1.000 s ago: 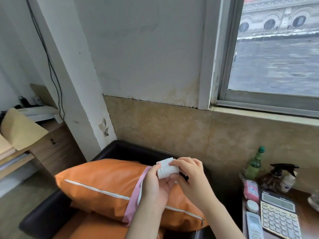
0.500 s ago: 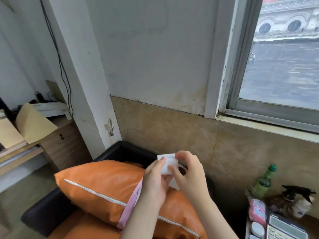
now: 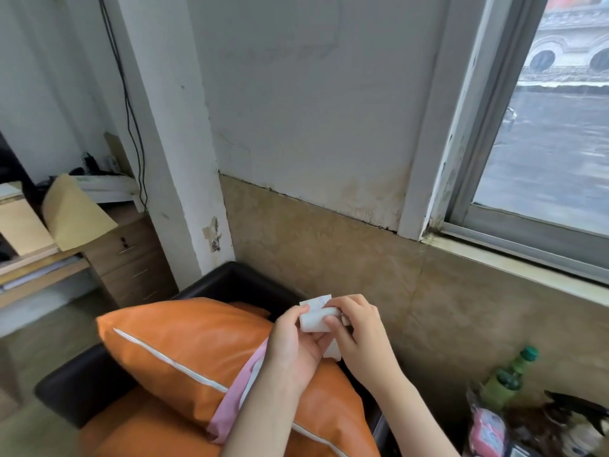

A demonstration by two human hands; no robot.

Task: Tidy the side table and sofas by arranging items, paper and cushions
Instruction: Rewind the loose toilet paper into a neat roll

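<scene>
We hold a small white folded piece of paper (image 3: 317,316) between our two hands, up in front of us. Our left hand (image 3: 295,346) grips it from the left side, with the thumb pressed on the near face. Our right hand (image 3: 361,338) pinches it from the right, with the fingers curled over the top edge. The two hands are close together and almost touch, and both are tight on the paper.

The paper is a little roll or fold. Its long side runs left to right, from one hand to the other. A loose flap hangs down under it, near the right hand's palm. We think it is tissue, but the view is too soft to be sure.

Just below and to the left of the hands lies a big orange leather cushion with a white zip line (image 3: 197,351). It rests on a black sofa (image 3: 85,387), and a pink strip of cloth (image 3: 235,400) hangs over it by our left wrist. Down to the right of our right arm we see a green bottle (image 3: 509,377) and a pink packet (image 3: 484,433); the tabletop under them is mostly cut off.

So the paper is equally near both hands. To put it down by the bottle, we think the right hand is nearer to that side and should carry it.
</scene>
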